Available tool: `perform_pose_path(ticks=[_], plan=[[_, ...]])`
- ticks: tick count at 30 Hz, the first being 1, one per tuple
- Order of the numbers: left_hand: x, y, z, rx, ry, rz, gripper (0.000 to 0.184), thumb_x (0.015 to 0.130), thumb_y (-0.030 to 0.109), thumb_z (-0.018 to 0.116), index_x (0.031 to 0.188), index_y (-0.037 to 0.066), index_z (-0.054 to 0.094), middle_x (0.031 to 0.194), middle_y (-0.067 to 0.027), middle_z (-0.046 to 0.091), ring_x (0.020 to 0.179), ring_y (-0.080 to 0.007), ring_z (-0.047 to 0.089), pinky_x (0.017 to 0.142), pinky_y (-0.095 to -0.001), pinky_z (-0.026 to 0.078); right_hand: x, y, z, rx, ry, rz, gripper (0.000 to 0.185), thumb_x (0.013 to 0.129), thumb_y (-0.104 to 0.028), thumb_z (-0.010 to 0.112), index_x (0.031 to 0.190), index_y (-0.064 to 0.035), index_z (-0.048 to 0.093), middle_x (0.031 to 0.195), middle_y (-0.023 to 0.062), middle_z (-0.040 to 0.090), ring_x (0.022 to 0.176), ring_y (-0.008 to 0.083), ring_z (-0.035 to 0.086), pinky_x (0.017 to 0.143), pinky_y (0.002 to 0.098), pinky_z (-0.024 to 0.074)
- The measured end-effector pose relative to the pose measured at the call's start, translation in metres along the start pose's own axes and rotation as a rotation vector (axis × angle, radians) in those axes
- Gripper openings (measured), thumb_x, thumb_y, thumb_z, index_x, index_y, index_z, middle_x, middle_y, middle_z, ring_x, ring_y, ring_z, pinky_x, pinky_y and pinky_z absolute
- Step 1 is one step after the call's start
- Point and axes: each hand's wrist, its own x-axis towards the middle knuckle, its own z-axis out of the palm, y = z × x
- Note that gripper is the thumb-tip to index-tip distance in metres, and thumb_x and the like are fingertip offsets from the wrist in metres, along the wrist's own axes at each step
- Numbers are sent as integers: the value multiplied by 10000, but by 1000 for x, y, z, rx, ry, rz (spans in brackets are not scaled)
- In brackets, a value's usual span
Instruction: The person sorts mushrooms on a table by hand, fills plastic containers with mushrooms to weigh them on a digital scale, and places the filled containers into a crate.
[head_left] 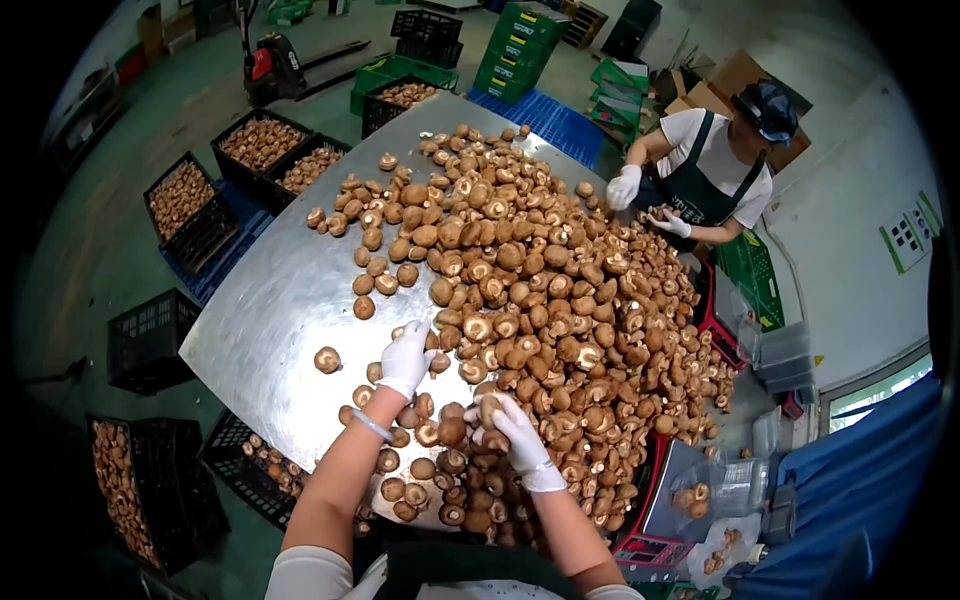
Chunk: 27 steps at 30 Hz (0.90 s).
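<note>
A big heap of brown shiitake mushrooms (560,300) covers much of the metal table (270,285). My left hand (407,360), in a white glove, reaches over the heap's near left edge with its fingers stretched out, and single mushrooms lie close around the fingertips. In the same kind of glove, my right hand (518,435) curls its fingers round a mushroom (488,410) at the front of the heap. The palm sides of both hands are hidden. Below and between my wrists lie more loose mushrooms (450,465).
Across the table a co-worker (710,160) in white gloves handles mushrooms. Crates of mushrooms (262,142) stand beyond the table's left edge, with another crate (255,465) at the near left. Clear plastic boxes (742,485) and a red-edged scale (665,500) are at right.
</note>
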Motion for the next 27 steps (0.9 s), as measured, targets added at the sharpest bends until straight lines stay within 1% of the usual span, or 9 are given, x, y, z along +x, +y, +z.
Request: perform_pose_path(ticks=[2,4,7,8,10,15,20,25,27], plan=[[-7,-10,-4,-138,129,101,491,736,234,736,1172,77,576,1059,-120,600,911,-332,604,793,-397,505,-9,1,-5,143,-67,-73,559,932,-429,525,1300,-17,438,1130,108,617,863,111,585,709,191,459],[-27,-10,-52,-311,-45,154,484,742,241,745,1176,82,603,956,-112,622,862,-245,628,764,-346,509,-15,3,-7,120,-29,-156,645,922,-515,492,1307,0,436,1090,92,620,912,129,586,741,205,465],[-60,-48,-125,-591,-671,117,486,769,223,739,1205,54,608,915,-51,649,856,-113,605,775,-268,493,-15,-9,-23,111,-90,-170,626,933,-527,466,1328,-42,436,971,46,599,864,106,581,647,190,466],[-68,-59,-139,-756,-789,33,482,778,206,733,1213,40,605,920,-34,654,868,-85,593,783,-252,488,-13,-36,-20,-19,-38,14,579,920,-451,540,1334,-60,437,999,39,585,835,74,572,590,169,442],[-70,-69,-151,-622,-550,-65,430,795,160,711,1184,6,610,940,-35,666,845,-100,609,809,-259,493,17,-49,-14,-233,30,36,533,870,-368,633,1286,-65,496,1087,64,580,915,118,584,701,223,485],[-40,-36,-123,-689,-75,-138,333,832,121,655,1139,-2,615,954,-54,640,879,-126,605,795,-280,505,117,-58,-7,-1416,280,-515,624,711,-445,756,1203,-106,575,1356,166,458,1215,324,474,977,403,436],[-5,-11,-61,-424,99,224,298,815,57,607,1111,34,618,1110,-146,621,999,-300,590,882,-346,475,111,-44,4,-1676,36,-284,634,680,-511,747,1170,-146,577,1261,121,507,1126,309,518,881,393,492],[29,2,-15,-76,-9,404,549,747,129,682,1270,91,519,1315,-122,492,1196,-313,468,985,-390,413,43,-12,12,-1522,-189,-463,572,691,-484,743,1117,-135,591,1098,65,571,1009,241,571,795,353,506],[39,5,0,66,-86,451,667,702,127,723,1316,97,464,1346,-137,449,1197,-329,458,972,-389,421,27,-16,12,-1332,-278,-226,575,748,-443,721,1204,-125,572,1088,97,584,1017,273,570,850,359,482]])
